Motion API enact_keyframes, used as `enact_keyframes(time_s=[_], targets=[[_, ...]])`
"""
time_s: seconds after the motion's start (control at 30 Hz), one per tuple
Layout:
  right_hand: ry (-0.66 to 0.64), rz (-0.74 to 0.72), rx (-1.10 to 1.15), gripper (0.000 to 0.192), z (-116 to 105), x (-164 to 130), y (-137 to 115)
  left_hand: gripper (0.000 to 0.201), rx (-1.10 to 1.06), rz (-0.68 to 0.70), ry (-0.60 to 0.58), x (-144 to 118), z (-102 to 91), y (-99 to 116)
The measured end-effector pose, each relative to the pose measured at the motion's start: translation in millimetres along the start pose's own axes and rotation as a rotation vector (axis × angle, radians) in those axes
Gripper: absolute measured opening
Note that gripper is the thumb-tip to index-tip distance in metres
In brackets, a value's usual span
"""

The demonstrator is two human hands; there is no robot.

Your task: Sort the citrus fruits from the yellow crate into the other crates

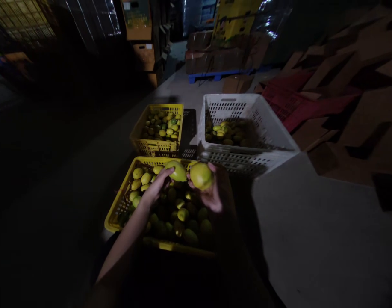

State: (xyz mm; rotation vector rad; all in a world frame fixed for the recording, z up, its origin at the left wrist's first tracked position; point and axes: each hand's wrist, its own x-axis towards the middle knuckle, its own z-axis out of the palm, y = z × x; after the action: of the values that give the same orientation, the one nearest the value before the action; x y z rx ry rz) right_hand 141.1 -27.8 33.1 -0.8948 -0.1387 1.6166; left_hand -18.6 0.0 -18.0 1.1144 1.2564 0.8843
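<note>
My left hand (pixel 157 187) is closed round a greenish-yellow lemon (pixel 178 171), thumb on its near side. In my right hand (pixel 215 197) is a yellower lemon (pixel 201 176), gripped by curled fingers. Both fruits are held close together above a yellow crate (pixel 120 201) full of lemons, several of them green. Shadow from my arms darkens much of that crate's contents. Behind it stands a smaller-looking yellow crate (pixel 157 147) with more yellow and green lemons. To its right is a white crate (pixel 247 150), partly filled with lemons at its bottom.
Flattened cardboard (pixel 349 124) and a red crate (pixel 288 100) are heaped at the right. Boxes sit on a blue pallet (pixel 216 77) at the back, near stacked cartons (pixel 144 55). The grey floor (pixel 311 239) is dim, and the left side is very dark.
</note>
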Motion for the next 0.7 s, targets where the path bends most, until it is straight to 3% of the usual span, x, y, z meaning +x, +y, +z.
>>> enact_keyframes(time_s=[0.2, 0.33, 0.53, 0.7], targets=[[-0.061, -0.152, -0.060, 0.023, -2.5, -0.4, 1.9, 0.062, -0.154, 0.113, 0.014, -10.0, -5.9, 6.6], [-0.100, -0.279, -0.077, 0.025, -14.1, 14.7, 13.7, 0.057, -0.237, 0.247, 0.019, -10.7, 3.9, 9.3], [-0.021, -0.587, -0.096, 0.012, -22.4, 30.5, 22.1, 0.064, -0.405, 0.205, -0.079, -15.1, 23.2, 2.8], [-0.056, -0.758, -0.268, 0.020, -14.9, 13.8, 13.7, 0.060, -0.275, 0.297, -0.094, -15.4, 15.1, 4.9]])
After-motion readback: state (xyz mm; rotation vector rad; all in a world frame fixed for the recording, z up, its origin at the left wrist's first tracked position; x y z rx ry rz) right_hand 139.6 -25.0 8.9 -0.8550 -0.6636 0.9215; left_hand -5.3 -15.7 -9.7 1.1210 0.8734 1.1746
